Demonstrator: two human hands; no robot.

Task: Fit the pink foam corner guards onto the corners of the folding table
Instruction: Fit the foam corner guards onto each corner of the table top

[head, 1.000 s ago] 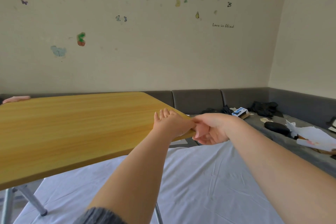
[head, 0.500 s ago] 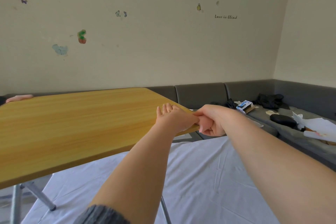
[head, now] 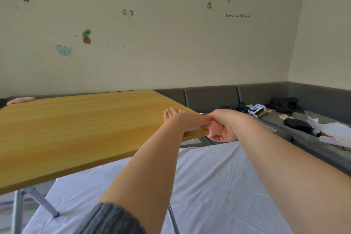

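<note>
Both hands stay at the wood-grain folding table [head: 76,131] corner: left hand [head: 182,121] flat, right hand [head: 224,125] clamped on a pink foam corner guard [head: 213,129].

The bench [head: 76,129] is seen as a yellow wood-grain top on metal legs, set over a white sheet [head: 218,186]. On the bench's near right corner the left hand [head: 182,121] is laid flat. At the bench's far left corner a pink guard [head: 21,100] is fitted. To the right of the bench, a grey sofa [head: 275,121] carries a box [head: 256,110], black cloth [head: 283,103] and papers [head: 334,131].
</note>
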